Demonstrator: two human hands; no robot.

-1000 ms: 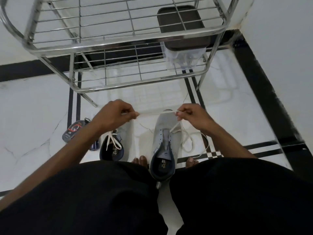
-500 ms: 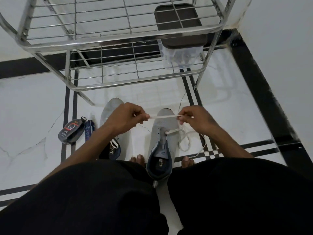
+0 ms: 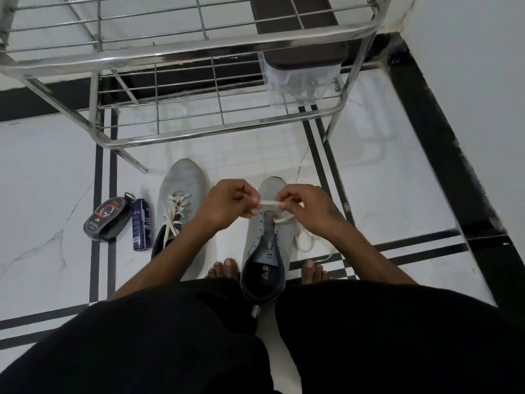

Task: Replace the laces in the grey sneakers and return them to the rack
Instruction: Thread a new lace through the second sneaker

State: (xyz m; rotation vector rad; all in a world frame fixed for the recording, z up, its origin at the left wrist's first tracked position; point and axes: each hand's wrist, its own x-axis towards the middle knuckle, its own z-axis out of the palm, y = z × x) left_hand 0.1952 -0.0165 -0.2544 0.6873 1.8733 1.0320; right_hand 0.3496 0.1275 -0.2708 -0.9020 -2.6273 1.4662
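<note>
Two grey sneakers stand on the white floor in front of me. The left sneaker [image 3: 181,189] is laced with a white lace. Between my feet stands the right sneaker [image 3: 265,251], its upper eyelets bare. A white lace [image 3: 268,203] runs through its lowest eyelets, and the slack lies in loops [image 3: 305,240] to the shoe's right. My left hand [image 3: 230,203] and my right hand [image 3: 305,207] each pinch the lace above the shoe's toe, a short flat stretch pulled between them.
A steel wire shoe rack [image 3: 199,49] stands just beyond the shoes. On its lower shelf sits a clear box with a dark lid [image 3: 301,78]. A shoe-polish sponge [image 3: 109,217] and a dark blue spray can [image 3: 141,223] lie to the left. A white wall [image 3: 468,81] closes the right side.
My hands have come closer together over the right sneaker, so the stretch of lace between them is much shorter. The view has tilted down and both shoes show more fully.
</note>
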